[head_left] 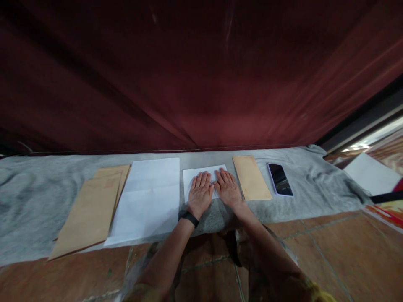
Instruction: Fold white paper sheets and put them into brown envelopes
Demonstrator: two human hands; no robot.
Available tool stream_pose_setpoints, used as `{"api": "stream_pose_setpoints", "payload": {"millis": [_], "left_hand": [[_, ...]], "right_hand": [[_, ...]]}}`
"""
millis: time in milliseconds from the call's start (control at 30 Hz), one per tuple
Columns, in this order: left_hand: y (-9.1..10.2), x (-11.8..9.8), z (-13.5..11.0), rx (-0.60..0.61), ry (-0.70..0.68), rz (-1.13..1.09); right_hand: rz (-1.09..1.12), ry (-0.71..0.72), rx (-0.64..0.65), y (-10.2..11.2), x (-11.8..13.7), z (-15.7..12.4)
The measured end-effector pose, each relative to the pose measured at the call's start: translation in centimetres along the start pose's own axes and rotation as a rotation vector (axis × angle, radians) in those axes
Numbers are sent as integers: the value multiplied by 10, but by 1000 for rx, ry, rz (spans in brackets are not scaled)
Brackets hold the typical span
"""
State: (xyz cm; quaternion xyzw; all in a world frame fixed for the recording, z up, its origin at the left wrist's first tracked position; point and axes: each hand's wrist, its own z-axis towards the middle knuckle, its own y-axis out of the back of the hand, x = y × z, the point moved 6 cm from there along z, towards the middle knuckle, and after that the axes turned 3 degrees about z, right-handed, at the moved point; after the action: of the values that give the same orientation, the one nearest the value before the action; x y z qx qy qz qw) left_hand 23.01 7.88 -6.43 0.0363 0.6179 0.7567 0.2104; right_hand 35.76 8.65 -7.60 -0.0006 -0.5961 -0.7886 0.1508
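A small white sheet of paper [192, 173], which looks folded, lies on the grey cloth in the middle. My left hand [200, 193] presses flat on its left part, fingers stretched out, a dark band on the wrist. On the right part rests my right hand [227, 187], also flat with fingers extended. The two thumbs meet near the paper's centre. Left of my hands are large white sheets of paper [154, 193] with a crease across them. Close by on the right lie brown envelopes [252, 178].
Larger brown envelopes [86, 214] lie at the left, partly overlapping. A phone [280, 179] with a purple edge sits at the right on the grey cloth [321, 184]. Behind hangs a dark red curtain [201, 84]. Tiled floor [340, 247] runs along the front.
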Motion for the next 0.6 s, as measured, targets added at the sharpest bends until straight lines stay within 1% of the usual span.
{"api": "stream_pose_setpoints", "payload": {"millis": [167,300,433,600], "left_hand": [[3,23,0,-20,76,52],[6,35,-4,-48,145,70],[7,40,-8,-71,196,60],[9,41,-9,-77,222,60]], "right_hand": [[1,-9,-3,0,-1,0],[16,-15,-4,0,-2,-1],[21,-27,-15,0,-4,-2],[14,-26,-18,0,-5,-3]]}}
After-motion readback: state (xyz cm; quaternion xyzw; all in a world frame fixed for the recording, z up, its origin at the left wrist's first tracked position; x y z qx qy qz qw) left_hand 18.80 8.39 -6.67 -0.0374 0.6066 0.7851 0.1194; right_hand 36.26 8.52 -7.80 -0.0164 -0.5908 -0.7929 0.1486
